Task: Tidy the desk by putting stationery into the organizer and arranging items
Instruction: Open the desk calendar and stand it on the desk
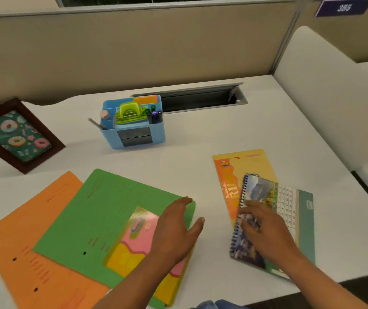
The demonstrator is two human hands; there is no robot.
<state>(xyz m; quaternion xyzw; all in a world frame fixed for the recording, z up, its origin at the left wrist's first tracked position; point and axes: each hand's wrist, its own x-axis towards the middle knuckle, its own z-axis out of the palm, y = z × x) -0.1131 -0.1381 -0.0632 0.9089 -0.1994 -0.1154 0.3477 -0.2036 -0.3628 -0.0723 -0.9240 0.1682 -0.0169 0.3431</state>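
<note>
Head | 2 folders (33,221) (102,210) | 1 organizer (109,135) | left fingers (181,204), right fingers (253,207) spread, gripping nothing

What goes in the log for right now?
left hand: open over green folder | right hand: open on spiral notebook | organizer: untouched

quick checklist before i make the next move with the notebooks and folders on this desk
1. Right hand on the spiral notebook: ok, fingers lie flat on its cover, no grip yet.
2. Left hand placed on the green folder: ok, open at its right edge.
3. Right pile squared up: not ok, the spiral notebook lies askew across the yellow notebook.
4. Folders aligned: not ok, the green folder lies at an angle over the orange folder.
5. Free slot in the blue organizer: cannot tell, its top looks crowded.
</note>
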